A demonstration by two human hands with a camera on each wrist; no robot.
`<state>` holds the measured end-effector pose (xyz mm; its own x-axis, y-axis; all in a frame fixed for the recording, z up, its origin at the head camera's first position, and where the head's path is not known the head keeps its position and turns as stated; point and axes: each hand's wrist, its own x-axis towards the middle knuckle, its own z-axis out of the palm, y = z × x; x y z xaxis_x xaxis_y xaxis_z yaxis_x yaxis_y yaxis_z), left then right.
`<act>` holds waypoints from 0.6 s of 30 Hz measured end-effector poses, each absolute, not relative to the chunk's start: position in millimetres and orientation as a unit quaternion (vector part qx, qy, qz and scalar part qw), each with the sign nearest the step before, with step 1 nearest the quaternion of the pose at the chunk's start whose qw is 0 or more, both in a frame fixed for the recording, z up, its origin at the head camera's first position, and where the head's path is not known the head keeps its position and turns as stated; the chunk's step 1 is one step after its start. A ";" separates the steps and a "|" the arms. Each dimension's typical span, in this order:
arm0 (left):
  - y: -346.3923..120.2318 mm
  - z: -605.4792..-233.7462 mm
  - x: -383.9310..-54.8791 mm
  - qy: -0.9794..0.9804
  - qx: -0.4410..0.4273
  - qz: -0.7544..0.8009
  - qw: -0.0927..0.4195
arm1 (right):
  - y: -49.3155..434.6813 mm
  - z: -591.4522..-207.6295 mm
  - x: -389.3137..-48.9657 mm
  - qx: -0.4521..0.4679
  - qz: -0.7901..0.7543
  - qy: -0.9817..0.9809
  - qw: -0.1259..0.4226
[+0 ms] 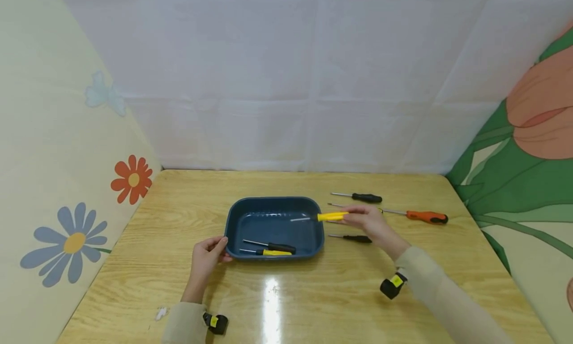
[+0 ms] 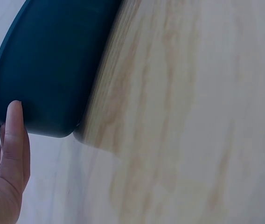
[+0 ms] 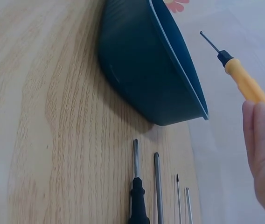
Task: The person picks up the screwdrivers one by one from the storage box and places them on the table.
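Observation:
A dark blue rectangular dish (image 1: 264, 227) stands on the table. At its front left corner my left hand (image 1: 207, 257) grips the rim, thumb on top and fingers against the outer wall (image 2: 44, 84). My right hand (image 1: 371, 225) pinches the yellow handle end of a screwdriver (image 3: 249, 84). Its shaft points left over the right part of the dish, above the rim. Inside the dish, along the front wall, lie a black-handled screwdriver (image 1: 282, 247) and another with a yellow-and-black handle (image 1: 275, 253).
Right of the dish lie several more screwdrivers: a black-handled one (image 1: 367, 198) at the back, an orange-and-black one (image 1: 427, 217) farthest right, and a small black one (image 1: 358, 238) nearer the front. My right hand partly hides others. A white scrap (image 1: 161, 313) lies front left.

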<state>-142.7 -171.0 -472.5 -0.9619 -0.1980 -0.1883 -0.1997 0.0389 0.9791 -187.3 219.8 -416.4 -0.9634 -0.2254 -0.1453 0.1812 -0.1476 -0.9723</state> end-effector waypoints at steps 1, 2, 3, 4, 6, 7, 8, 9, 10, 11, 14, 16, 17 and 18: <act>-170.7 -472.4 -142.7 0.720 -0.138 0.680 0.000 | 221.6 -415.9 -187.0 -0.018 -0.755 0.641 0.135; -170.5 -472.4 -142.8 0.720 -0.138 0.681 0.000 | 223.0 -415.2 -186.6 -0.016 -0.753 0.644 0.133; -170.4 -472.7 -143.1 0.719 -0.137 0.681 0.000 | 224.7 -414.6 -186.3 -0.014 -0.750 0.648 0.131; -170.4 -472.9 -143.3 0.718 -0.137 0.682 -0.001 | 226.7 -414.2 -186.0 -0.010 -0.747 0.652 0.131; -170.5 -473.5 -143.8 0.717 -0.137 0.683 -0.002 | 230.9 -413.3 -185.5 -0.004 -0.742 0.658 0.127; -170.7 -474.0 -144.1 0.717 -0.137 0.684 -0.002 | 233.0 -412.9 -185.1 -0.001 -0.742 0.659 0.126; -170.9 -474.3 -144.3 0.717 -0.137 0.683 -0.001 | 235.3 -412.6 -184.7 0.002 -0.741 0.660 0.125; -171.1 -474.6 -144.4 0.718 -0.138 0.682 -0.001 | 237.7 -412.4 -184.2 0.005 -0.741 0.660 0.124; -171.3 -474.8 -144.5 0.718 -0.139 0.682 0.000 | 240.2 -412.4 -183.6 0.008 -0.743 0.658 0.125; -171.5 -474.9 -144.6 0.719 -0.139 0.681 0.001 | 242.4 -412.3 -182.9 0.011 -0.745 0.655 0.124; -171.9 -474.8 -144.4 0.722 -0.140 0.678 0.003 | 249.0 -412.3 -180.4 0.017 -0.753 0.646 0.125; -172.3 -475.0 -144.1 0.723 -0.140 0.676 0.006 | 253.1 -412.2 -178.2 0.021 -0.757 0.641 0.123; -172.5 -475.4 -144.0 0.724 -0.140 0.676 0.006 | 254.8 -412.7 -177.5 0.024 -0.757 0.642 0.121; -172.8 -476.0 -143.8 0.724 -0.140 0.676 0.006 | 256.7 -413.4 -176.6 0.024 -0.758 0.641 0.118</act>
